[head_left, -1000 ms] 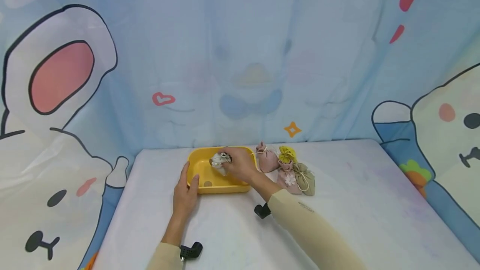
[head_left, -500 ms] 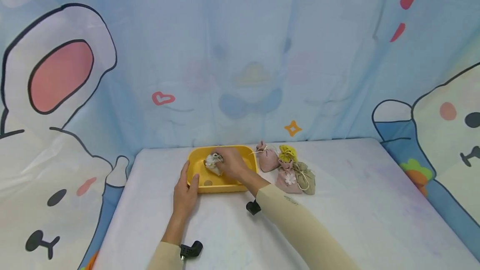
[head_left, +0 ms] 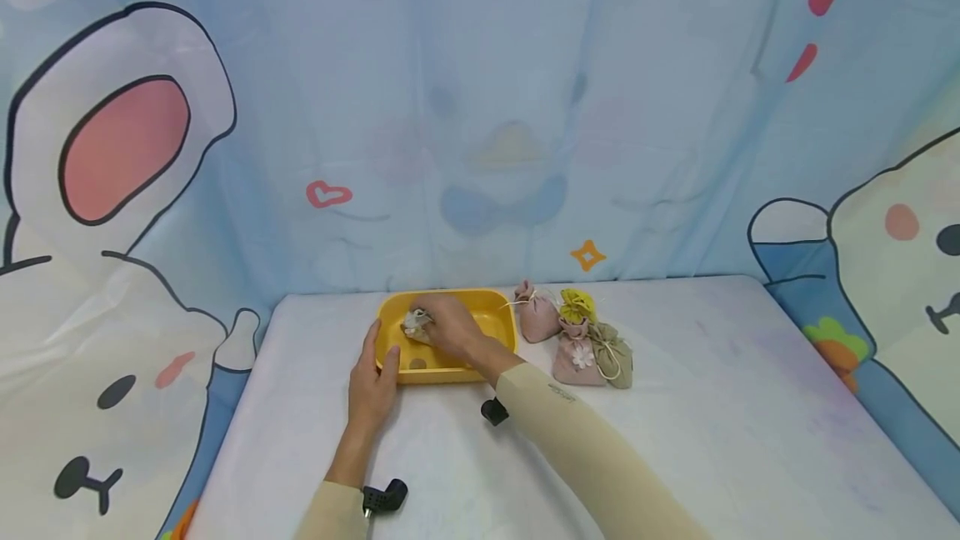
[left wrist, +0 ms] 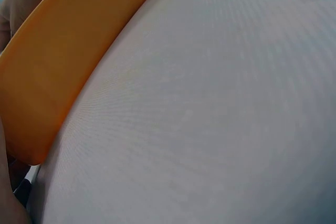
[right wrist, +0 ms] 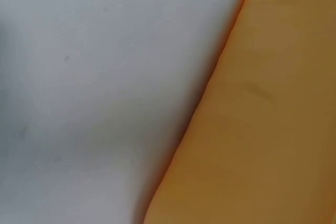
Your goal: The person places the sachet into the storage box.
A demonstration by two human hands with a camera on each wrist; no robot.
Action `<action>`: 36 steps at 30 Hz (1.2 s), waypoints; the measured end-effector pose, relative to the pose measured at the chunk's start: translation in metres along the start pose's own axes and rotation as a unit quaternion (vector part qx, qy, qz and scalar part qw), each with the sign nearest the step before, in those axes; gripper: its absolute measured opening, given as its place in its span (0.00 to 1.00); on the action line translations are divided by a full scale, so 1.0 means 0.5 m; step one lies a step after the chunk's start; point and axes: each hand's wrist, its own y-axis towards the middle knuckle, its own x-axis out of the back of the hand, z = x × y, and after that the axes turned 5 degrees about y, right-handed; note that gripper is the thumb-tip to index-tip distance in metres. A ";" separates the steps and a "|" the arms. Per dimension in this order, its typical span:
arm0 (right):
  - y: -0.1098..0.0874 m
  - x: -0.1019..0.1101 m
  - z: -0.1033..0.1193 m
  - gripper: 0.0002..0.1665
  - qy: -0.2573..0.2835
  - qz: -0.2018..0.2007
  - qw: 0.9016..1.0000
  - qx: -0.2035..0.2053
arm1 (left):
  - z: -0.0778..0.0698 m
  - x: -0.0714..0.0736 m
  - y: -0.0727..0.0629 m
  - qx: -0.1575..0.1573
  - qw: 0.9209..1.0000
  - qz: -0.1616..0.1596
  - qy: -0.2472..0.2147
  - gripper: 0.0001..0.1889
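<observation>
In the head view, my right hand (head_left: 447, 326) holds a small whitish drawstring pouch (head_left: 416, 325) low inside a yellow plastic tray (head_left: 442, 377). The fingers hide part of the pouch. My left hand (head_left: 371, 382) grips the tray's near left corner, thumb at the front rim and fingers along the left side. Up close in the left wrist view, the tray's side wall (left wrist: 68, 51) rises from the white tabletop. The right wrist view is filled by the tray's outer wall (right wrist: 262, 119) and the tabletop; the pouch is out of sight there.
Right of the tray lie a pink drawstring pouch (head_left: 538, 319), another pink pouch with a white flower (head_left: 576, 363) and a yellow ruffled top (head_left: 577, 305), and an olive pouch (head_left: 613, 357). A patterned blue curtain (head_left: 480, 107) hangs behind the white table (head_left: 712, 407).
My right hand has moved left and slightly lower inside the tray, carrying the whitish pouch. The left hand stays at the tray's corner.
</observation>
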 end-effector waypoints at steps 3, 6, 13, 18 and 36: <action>0.007 -0.004 0.006 0.24 -0.004 0.007 1.000 0.006 | -0.001 0.001 0.001 0.000 1.000 -0.002 0.000 0.32; 0.014 -0.005 0.011 0.24 -0.011 0.014 1.000 0.013 | -0.001 0.000 0.002 0.001 1.000 0.000 0.000 0.32; 0.021 -0.008 0.019 0.19 -0.044 0.019 0.998 0.047 | 0.003 -0.005 0.001 0.006 1.000 0.002 -0.002 0.32; 0.022 -0.011 0.018 0.19 -0.136 -0.010 0.986 0.091 | 0.006 -0.005 0.004 0.002 1.000 -0.004 -0.004 0.31; 0.005 0.005 0.010 0.25 -0.140 -0.098 0.979 0.110 | 0.001 0.000 0.002 0.013 1.000 0.007 -0.003 0.32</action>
